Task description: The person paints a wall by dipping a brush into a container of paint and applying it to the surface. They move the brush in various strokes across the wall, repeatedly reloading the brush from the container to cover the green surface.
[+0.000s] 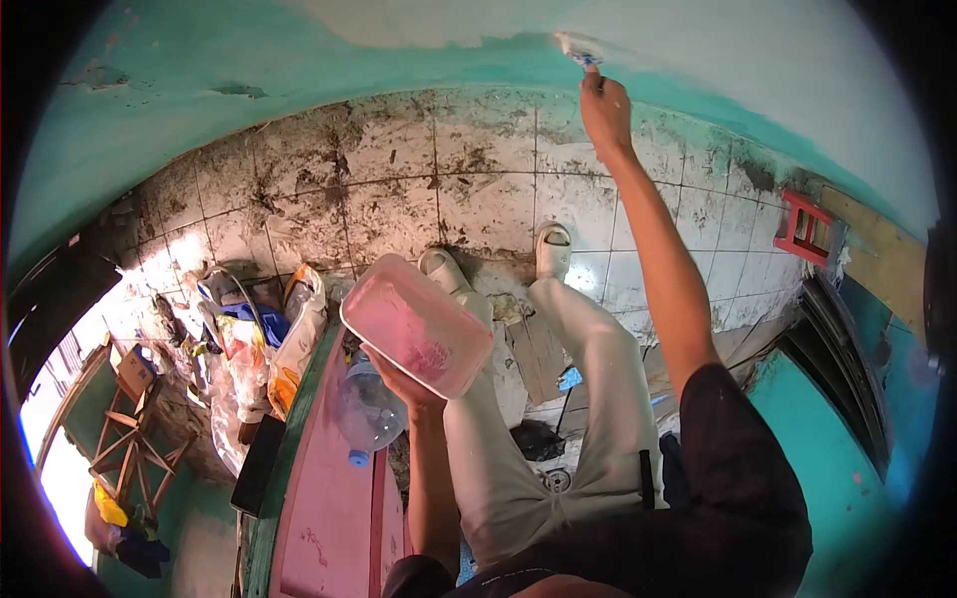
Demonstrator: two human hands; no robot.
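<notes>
My right hand (604, 108) reaches far forward, its fingers closed round the handle of a paintbrush (581, 50). The bristles press against the wall (399, 66), where pale paint meets the green surface. My left hand (401, 383) supports a pinkish plastic tub (384, 289) from below, gripping its near edge; most of the fingers are hidden under it. Pink and whitish paint smears coat the tub's inside. It is tilted over my left leg.
Dirty white floor tiles (488, 204) run along the wall. Plastic bags (239, 349) lie at left, near a large clear bottle (371, 409) and a pink board (324, 498). A red stool (803, 228) stands at right, beside a green panel (802, 458).
</notes>
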